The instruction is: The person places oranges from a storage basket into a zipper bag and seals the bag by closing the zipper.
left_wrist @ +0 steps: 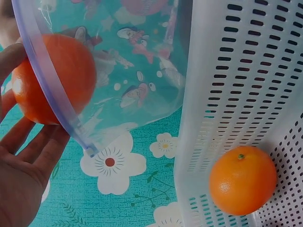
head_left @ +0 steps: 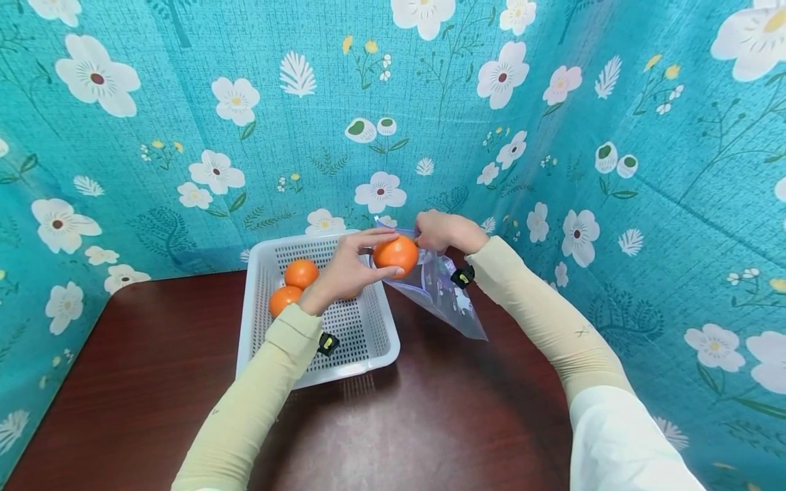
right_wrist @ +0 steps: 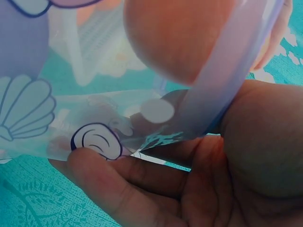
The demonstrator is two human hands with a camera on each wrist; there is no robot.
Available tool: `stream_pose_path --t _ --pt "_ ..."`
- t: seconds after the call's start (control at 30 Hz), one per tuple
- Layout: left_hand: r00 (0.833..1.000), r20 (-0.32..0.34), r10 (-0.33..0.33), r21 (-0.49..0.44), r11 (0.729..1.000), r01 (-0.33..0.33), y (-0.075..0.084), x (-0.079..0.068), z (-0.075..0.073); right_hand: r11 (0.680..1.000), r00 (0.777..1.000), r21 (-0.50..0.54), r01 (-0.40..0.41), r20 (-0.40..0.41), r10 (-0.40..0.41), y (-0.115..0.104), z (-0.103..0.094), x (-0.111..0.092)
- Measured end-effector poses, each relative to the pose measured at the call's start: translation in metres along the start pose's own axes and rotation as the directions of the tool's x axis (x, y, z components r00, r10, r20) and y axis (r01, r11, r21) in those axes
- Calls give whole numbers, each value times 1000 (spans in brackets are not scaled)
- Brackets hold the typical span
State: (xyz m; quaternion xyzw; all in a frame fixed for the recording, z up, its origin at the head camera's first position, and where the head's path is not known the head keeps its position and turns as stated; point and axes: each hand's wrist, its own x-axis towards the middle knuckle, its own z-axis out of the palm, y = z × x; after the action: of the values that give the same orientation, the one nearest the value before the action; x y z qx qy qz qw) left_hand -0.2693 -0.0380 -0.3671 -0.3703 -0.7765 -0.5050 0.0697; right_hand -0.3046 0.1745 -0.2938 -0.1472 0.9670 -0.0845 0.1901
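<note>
My left hand (head_left: 350,267) grips an orange (head_left: 396,256) with the thumb below and the fingers over its top. The orange is at the mouth of a clear printed zip bag (head_left: 451,300), whose purple zip strip crosses in front of the fruit in the left wrist view. My right hand (head_left: 443,230) pinches the bag near its opening; in the right wrist view the thumb and fingers (right_wrist: 99,184) close round the film. Through the film (right_wrist: 28,109) the orange shows large. The bag hangs down to the right over the table.
A white perforated plastic basket (head_left: 393,341) stands on the dark red-brown table (head_left: 166,361), left of the bag. Inside it lie oranges (head_left: 301,274), partly hidden by my left arm. Teal flowered cloth (head_left: 258,54) hangs behind the table and along its right side.
</note>
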Motion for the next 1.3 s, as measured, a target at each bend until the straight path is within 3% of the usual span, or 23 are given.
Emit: stream_pose_path --t 0.33,0.6,0.9,1.3 --pt "999 45 -7 8 1000 6 5 2 -1 1000 1000 -7 -3 3 3 -3 -1 1" --pt "996 87 2 110 994 -12 6 4 1 1000 1000 -4 -20 5 20 -4 -1 1" --pt "995 103 16 76 997 -24 2 3 7 1000 999 11 -13 -32 13 -4 2 0" --pt "998 65 18 46 999 -21 -3 -1 5 999 997 4 42 -65 -42 2 1 0"
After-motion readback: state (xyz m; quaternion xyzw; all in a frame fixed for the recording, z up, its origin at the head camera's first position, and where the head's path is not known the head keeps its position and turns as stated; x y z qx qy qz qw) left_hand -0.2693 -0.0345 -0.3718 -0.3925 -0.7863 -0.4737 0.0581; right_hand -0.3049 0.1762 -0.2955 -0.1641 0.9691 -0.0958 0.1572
